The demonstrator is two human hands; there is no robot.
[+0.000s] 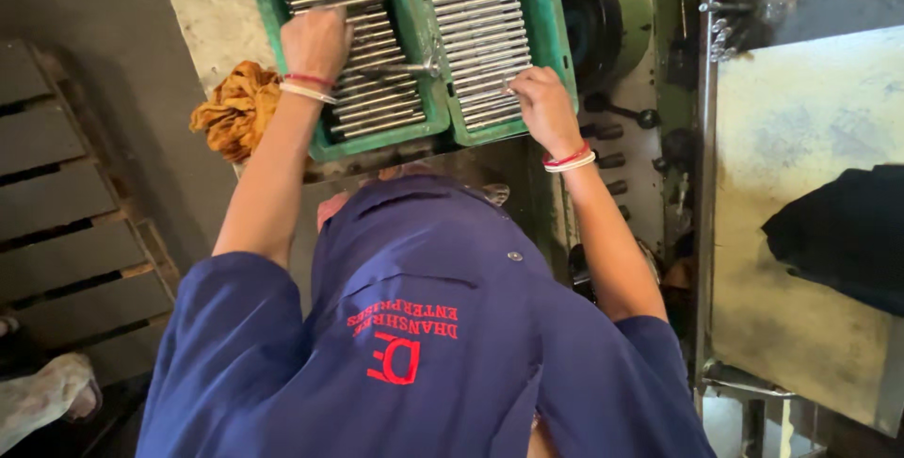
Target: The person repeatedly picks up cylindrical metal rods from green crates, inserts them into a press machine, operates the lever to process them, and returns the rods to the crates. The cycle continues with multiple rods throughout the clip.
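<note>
Nearest the camera is the blue work shirt (pixel 433 345) with red lettering on its chest, and from it both bare forearms reach away toward the desk (pixel 212 16). The right hand (pixel 544 105), with red and white bands at the wrist, rests on the near end of the metal rods (pixel 476 25) in the right green tray (pixel 546 34); its fingers curl over the rod ends, though whether they actually grip one cannot be told. The left hand (pixel 315 42), banded the same way, lies palm down on the rods (pixel 372 91) in the left green tray (pixel 377 138), fingers bent against them, grip likewise unclear. The hands are well apart, one over each tray. The two trays stand side by side, touching, both filled with rods laid crosswise. An orange rag (pixel 234 110) is bunched just beside the left tray. A wooden pallet (pixel 66 194) lies on the floor to one side, and green machinery (pixel 621 25) stands beyond the right tray.
</note>
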